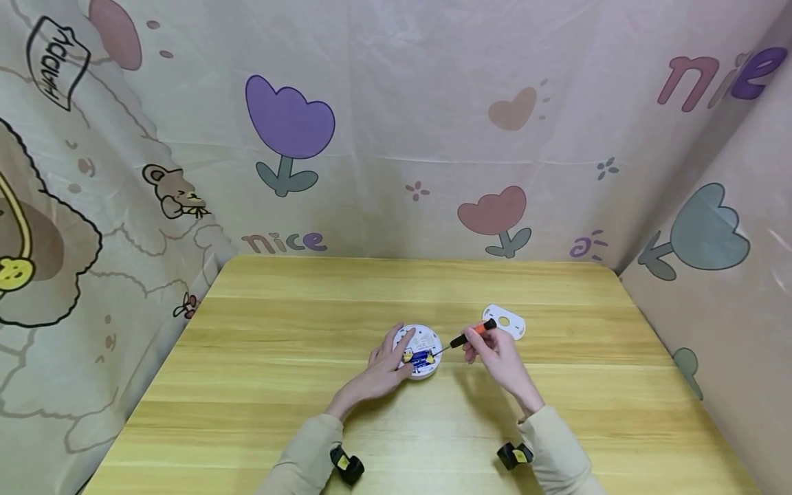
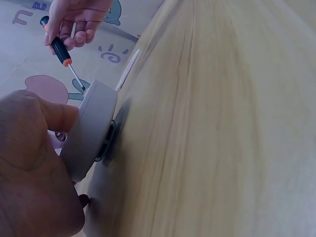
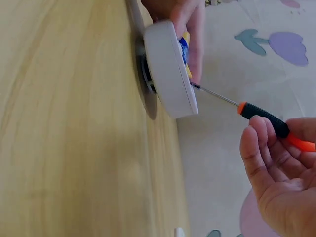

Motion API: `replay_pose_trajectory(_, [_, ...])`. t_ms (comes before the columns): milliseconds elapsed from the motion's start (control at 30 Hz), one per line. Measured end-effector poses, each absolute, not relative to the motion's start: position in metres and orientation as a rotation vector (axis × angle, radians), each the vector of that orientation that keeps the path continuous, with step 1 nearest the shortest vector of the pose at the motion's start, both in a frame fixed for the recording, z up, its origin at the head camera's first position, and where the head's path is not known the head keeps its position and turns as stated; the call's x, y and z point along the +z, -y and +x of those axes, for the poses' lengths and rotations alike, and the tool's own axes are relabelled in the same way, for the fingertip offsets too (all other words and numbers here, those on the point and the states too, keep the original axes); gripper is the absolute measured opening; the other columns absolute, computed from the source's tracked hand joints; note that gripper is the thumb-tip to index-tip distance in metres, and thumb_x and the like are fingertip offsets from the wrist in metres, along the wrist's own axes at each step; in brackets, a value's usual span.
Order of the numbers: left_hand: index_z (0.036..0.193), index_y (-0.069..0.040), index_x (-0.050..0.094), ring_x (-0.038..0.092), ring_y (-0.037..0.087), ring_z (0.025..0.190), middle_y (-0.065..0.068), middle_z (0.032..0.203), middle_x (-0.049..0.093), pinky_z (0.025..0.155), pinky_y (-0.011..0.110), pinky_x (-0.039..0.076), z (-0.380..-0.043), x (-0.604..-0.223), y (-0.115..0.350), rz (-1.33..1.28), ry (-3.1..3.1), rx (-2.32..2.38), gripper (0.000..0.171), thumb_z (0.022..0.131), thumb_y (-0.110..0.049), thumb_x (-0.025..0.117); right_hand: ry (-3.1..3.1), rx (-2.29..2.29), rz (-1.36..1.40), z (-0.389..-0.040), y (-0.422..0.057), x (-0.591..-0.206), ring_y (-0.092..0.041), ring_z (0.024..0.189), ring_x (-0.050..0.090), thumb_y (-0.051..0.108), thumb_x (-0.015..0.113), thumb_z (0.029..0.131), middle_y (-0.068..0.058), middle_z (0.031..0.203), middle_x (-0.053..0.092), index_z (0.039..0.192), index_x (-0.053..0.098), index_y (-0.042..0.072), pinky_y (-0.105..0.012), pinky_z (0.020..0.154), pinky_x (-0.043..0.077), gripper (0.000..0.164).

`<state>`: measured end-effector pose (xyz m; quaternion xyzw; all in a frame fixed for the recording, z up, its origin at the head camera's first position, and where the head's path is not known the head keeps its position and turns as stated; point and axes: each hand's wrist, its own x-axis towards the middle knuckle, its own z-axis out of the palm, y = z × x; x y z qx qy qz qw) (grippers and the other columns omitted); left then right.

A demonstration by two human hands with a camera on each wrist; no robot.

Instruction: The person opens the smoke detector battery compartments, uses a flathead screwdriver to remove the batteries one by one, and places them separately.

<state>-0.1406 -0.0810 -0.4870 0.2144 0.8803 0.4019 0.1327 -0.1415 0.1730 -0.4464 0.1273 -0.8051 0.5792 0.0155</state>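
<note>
My left hand (image 1: 386,364) holds a round white smoke alarm (image 1: 425,337) by its left side, fingers over the top face and thumb at the near edge. Blue and yellow batteries (image 1: 422,359) show in the alarm's face. In the left wrist view the alarm (image 2: 94,123) stands close over the table on a dark part beneath it. My right hand (image 1: 502,359) pinches a black and orange screwdriver (image 1: 473,334) by the handle. Its metal shaft slants down to the left, and in the right wrist view the screwdriver (image 3: 261,117) has its tip at the alarm's face beside a battery (image 3: 183,50).
A white oval plate (image 1: 515,326) with a central hole lies on the wooden table (image 1: 278,330), just behind my right hand. Printed curtains (image 1: 396,124) hang along the table's back and sides. Black wrist cameras (image 1: 348,467) sit at both cuffs.
</note>
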Motion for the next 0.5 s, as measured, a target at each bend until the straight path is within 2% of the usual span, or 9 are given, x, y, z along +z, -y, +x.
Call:
replay_pose_trajectory(167, [0.162, -0.01, 0.013, 0.006, 0.044, 0.156, 0.024, 0.168, -0.007, 0.123, 0.07, 0.007, -0.1416, -0.487, 0.0826, 0.616, -2.535, 1.166, 0.069, 0.103, -0.023, 0.046, 2.447, 1.933, 0.333, -0.1452, -0.1769, -0.453, -0.011, 0.065, 0.068, 0.013, 0.055, 0.103, -0.004, 0.078, 0.07, 0.105, 0.064, -0.014, -0.031, 0.065, 0.062, 0.028])
replay_pose_trajectory(500, [0.163, -0.012, 0.014, 0.008, 0.045, 0.156, 0.023, 0.168, -0.006, 0.123, 0.069, 0.007, -0.1417, -0.4877, 0.0847, 0.612, -2.531, 1.144, 0.067, 0.104, -0.024, 0.046, 2.285, 2.155, 0.219, -0.1434, -0.1788, -0.458, -0.007, 0.066, 0.066, 0.01, 0.052, 0.104, 0.0, 0.077, 0.069, 0.107, 0.057, -0.02, -0.026, 0.066, 0.062, 0.03])
